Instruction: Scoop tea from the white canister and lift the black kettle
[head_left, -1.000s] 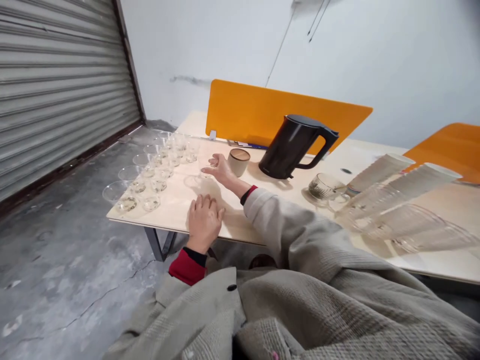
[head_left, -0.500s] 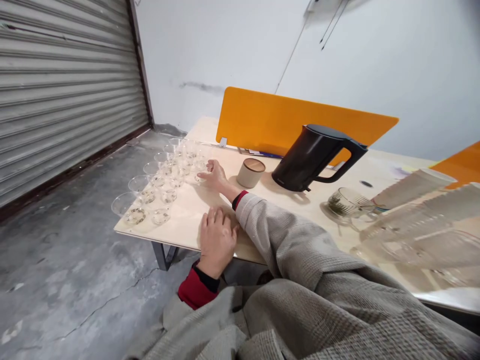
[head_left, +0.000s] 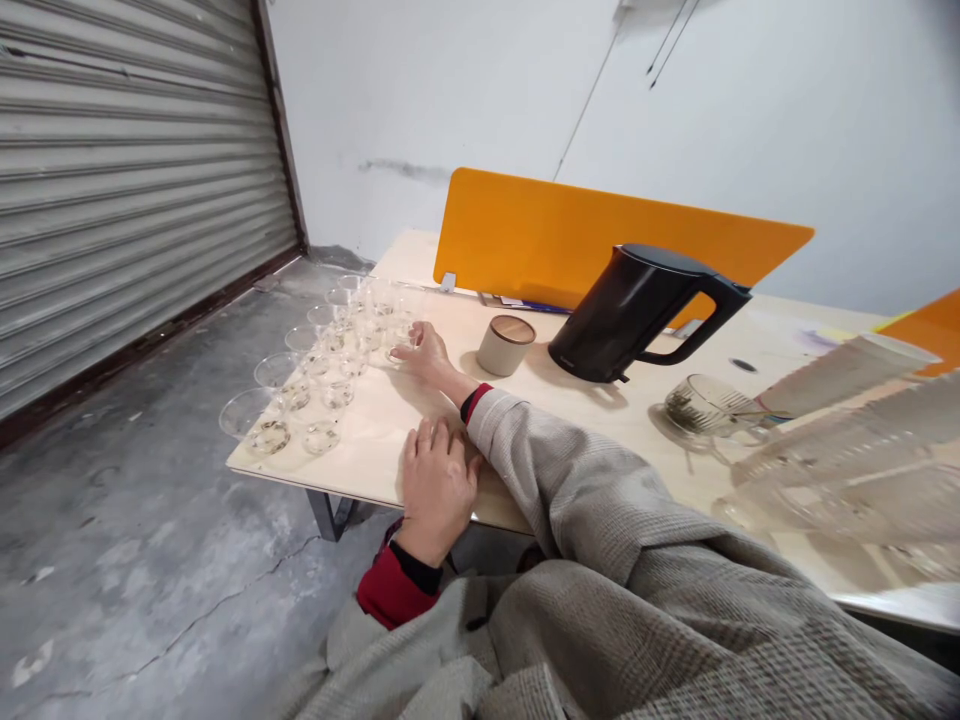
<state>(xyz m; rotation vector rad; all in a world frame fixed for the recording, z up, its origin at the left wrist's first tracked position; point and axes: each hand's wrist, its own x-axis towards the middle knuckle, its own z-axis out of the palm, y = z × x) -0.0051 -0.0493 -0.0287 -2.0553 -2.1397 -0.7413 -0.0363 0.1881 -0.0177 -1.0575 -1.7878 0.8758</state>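
Note:
My right hand [head_left: 427, 356] reaches across to the left, its thumb and fingers curved around a clear plastic cup [head_left: 400, 352] that stands at the near side of a group of cups. The fingers hide part of that cup. Several more clear plastic cups [head_left: 322, 437] stand in rows along the table's left end, with dark bits like tea leaves at their bottoms. My left hand [head_left: 437, 488] lies flat on the table's front edge, fingers stretched out, holding nothing. Just right of my right hand is a beige canister [head_left: 506, 350] with a wooden lid.
Behind the canister stands a black electric kettle [head_left: 628, 315], before an orange divider [head_left: 540, 235]. Farther right are a ribbed glass [head_left: 697, 405] with dark leaves and stacks of clear plastic cups [head_left: 847, 480] lying on their sides. The pale wooden table [head_left: 367, 455] ends at the left above concrete floor.
The view has shifted slightly, so the kettle and the stacked cups sit a little farther right. Both hands keep nearly the same places on the table.

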